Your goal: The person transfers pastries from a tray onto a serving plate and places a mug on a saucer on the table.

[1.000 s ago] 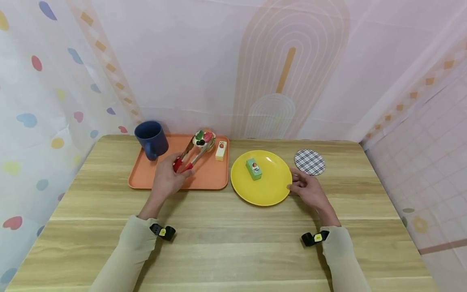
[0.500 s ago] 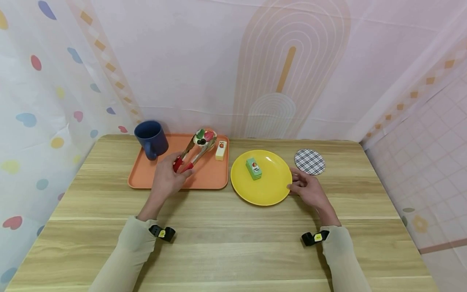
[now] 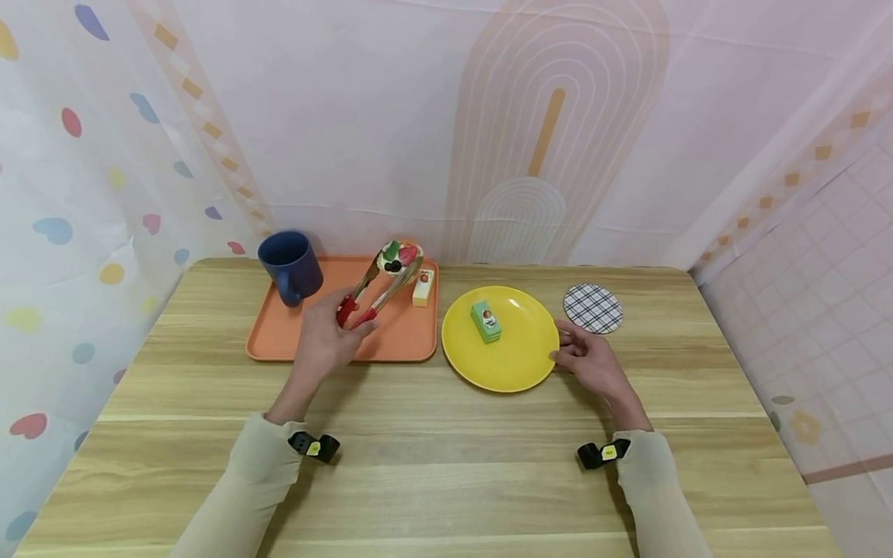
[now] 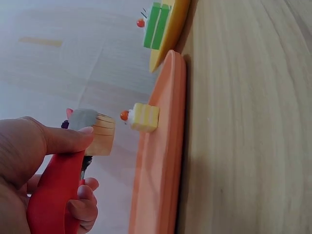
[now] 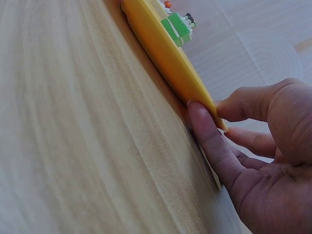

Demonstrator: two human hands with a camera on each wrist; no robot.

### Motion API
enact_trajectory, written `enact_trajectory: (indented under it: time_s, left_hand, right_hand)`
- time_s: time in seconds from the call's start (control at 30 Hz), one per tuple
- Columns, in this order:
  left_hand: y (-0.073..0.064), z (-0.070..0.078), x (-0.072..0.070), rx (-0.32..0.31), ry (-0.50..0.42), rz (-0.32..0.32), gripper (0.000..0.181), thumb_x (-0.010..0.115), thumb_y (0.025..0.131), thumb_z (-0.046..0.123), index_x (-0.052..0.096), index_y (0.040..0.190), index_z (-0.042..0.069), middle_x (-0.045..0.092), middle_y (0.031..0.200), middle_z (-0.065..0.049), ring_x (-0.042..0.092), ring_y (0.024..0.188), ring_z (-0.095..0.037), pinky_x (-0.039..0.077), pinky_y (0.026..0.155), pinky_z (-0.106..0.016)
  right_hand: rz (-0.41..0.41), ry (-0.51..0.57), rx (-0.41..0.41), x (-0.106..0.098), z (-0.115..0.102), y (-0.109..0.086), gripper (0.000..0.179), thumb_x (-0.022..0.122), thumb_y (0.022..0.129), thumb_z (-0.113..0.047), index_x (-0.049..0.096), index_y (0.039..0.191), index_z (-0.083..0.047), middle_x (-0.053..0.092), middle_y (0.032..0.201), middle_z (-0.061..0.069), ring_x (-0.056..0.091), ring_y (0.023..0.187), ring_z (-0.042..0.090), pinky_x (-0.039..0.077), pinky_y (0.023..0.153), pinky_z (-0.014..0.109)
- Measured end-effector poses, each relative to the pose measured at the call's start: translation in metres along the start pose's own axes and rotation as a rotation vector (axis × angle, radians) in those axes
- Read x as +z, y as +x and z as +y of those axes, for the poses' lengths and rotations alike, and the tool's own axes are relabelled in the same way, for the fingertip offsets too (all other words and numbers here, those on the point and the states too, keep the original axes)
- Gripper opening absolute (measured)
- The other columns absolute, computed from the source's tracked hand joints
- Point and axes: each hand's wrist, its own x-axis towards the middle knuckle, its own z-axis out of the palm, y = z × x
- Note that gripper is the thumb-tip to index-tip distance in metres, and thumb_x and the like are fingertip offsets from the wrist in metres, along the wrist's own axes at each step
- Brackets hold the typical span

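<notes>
My left hand (image 3: 326, 335) grips red-handled metal tongs (image 3: 356, 303). Between the tong tips is a toy cupcake (image 3: 400, 258) with green, pink and black toppings; its ridged tan cup (image 4: 103, 134) shows in the left wrist view, apart from the tray surface. Under it lies an orange tray (image 3: 401, 350) bearing a yellow cake slice (image 3: 422, 288) with a red ball on top. On the right, my right hand (image 3: 591, 364) pinches the rim of a yellow plate (image 3: 519, 360). A green cake slice (image 3: 486, 322) sits on that plate, left of its middle.
A dark blue mug (image 3: 291, 267) stands at the tray's left back corner. Behind the right hand lies a round checked coaster (image 3: 592, 309). Patterned cloth (image 3: 391, 116) hangs along the back edge of the wooden table (image 3: 446, 480).
My left hand, with the tongs and cupcake, has shifted slightly right and toward the back. The right hand and plate stay in place.
</notes>
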Motion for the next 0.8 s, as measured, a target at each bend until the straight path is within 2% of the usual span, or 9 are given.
enact_trajectory:
  time_s: [0.17, 0.3, 0.67, 0.8]
  left_hand:
    - [0.000, 0.007, 0.001, 0.002, 0.000, 0.005, 0.063, 0.083, 0.087, 0.021, 0.057, 0.140, 0.001, 0.066, 0.119, -0.022, 0.057, 0.095, -0.034, 0.048, 0.076, -0.039]
    - [-0.001, 0.013, 0.001, 0.016, -0.006, 0.012, 0.062, 0.084, 0.087, 0.022, 0.058, 0.139, 0.001, 0.066, 0.115, -0.022, 0.054, 0.085, -0.030, 0.045, 0.069, -0.034]
    - [-0.005, 0.027, 0.006, 0.059, -0.006, 0.012, 0.061, 0.086, 0.084, 0.021, 0.060, 0.136, 0.001, 0.064, 0.104, -0.018, 0.050, 0.072, -0.027, 0.041, 0.063, -0.033]
    - [-0.006, 0.032, 0.009, 0.063, -0.001, -0.002, 0.060, 0.085, 0.085, 0.022, 0.060, 0.136, 0.002, 0.063, 0.105, -0.018, 0.050, 0.075, -0.026, 0.040, 0.063, -0.032]
  right_hand:
    - [0.005, -0.002, 0.005, 0.000, 0.000, 0.000, 0.061, 0.067, 0.095, 0.000, 0.046, 0.153, -0.004, 0.064, 0.129, 0.027, 0.068, 0.095, 0.017, 0.060, 0.078, 0.025]
    - [0.006, 0.006, 0.005, 0.001, 0.000, 0.000, 0.061, 0.067, 0.095, 0.000, 0.046, 0.153, -0.004, 0.064, 0.129, 0.027, 0.068, 0.093, 0.015, 0.060, 0.077, 0.024]
    - [0.009, -0.001, 0.003, 0.000, 0.000, 0.000, 0.061, 0.068, 0.096, -0.001, 0.046, 0.152, -0.002, 0.063, 0.129, 0.028, 0.067, 0.093, 0.015, 0.060, 0.078, 0.024]
    - [0.013, -0.010, 0.012, 0.001, 0.000, 0.000, 0.061, 0.068, 0.095, -0.001, 0.046, 0.152, -0.003, 0.063, 0.129, 0.027, 0.067, 0.092, 0.013, 0.060, 0.077, 0.023]
